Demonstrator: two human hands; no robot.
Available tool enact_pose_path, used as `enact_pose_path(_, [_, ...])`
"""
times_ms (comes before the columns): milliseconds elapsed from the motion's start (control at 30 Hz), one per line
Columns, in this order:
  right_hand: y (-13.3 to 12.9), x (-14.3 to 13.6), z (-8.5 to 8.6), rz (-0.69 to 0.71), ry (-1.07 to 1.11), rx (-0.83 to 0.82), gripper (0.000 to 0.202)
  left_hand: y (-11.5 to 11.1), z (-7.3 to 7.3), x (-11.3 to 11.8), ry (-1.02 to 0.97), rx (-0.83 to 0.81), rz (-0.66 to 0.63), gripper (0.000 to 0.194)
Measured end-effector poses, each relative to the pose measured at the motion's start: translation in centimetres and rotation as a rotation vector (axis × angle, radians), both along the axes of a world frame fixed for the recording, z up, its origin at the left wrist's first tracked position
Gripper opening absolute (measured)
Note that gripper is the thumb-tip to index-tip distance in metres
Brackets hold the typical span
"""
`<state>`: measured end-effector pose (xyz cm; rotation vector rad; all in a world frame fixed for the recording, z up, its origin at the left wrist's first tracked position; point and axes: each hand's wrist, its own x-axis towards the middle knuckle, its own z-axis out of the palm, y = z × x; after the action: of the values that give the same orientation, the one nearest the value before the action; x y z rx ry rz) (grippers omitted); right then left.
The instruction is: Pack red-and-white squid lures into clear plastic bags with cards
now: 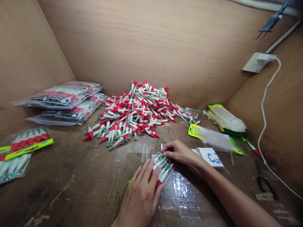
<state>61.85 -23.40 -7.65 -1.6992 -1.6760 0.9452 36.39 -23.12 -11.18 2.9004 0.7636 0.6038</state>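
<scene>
Across a clear plastic bag of red-and-white squid jigs [165,171] lies my left hand [144,186], palm down with fingers stretched over it and pressing it to the table. Green hook crowns show through the plastic at the far end. My right hand [176,152] pinches at that end of the bag, thumb and forefinger together. A sliver of the bag's yellow-green header shows left of my left hand; the rest is covered. Beyond both hands rises a big heap of loose squid jigs [139,110].
Filled packs [28,143] lie at the left, below stacked large bags [63,97]. On the right are flat header bags [215,137], a marked white card [211,157], pliers [266,186] and a white cable [262,116] from a wall socket [258,62]. A plug [271,23] hangs above.
</scene>
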Motion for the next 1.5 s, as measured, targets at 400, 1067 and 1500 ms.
enact_pose_path(400, [0.1, 0.0, 0.1, 0.013, 0.035, -0.025, 0.023, -0.1, 0.1, 0.0, -0.016, -0.027, -0.003, 0.051])
enact_pose_path(1067, [-0.4, -0.6, 1.3, -0.017, -0.152, 0.029, 0.017, -0.2, 0.1, -0.1, -0.042, -0.026, 0.004, 0.052])
enact_pose_path(1500, [-0.6, -0.5, 1.2, -0.008, -0.116, -0.019, 0.016, -0.2, -0.5, -0.1, -0.027, -0.030, 0.045, 0.065])
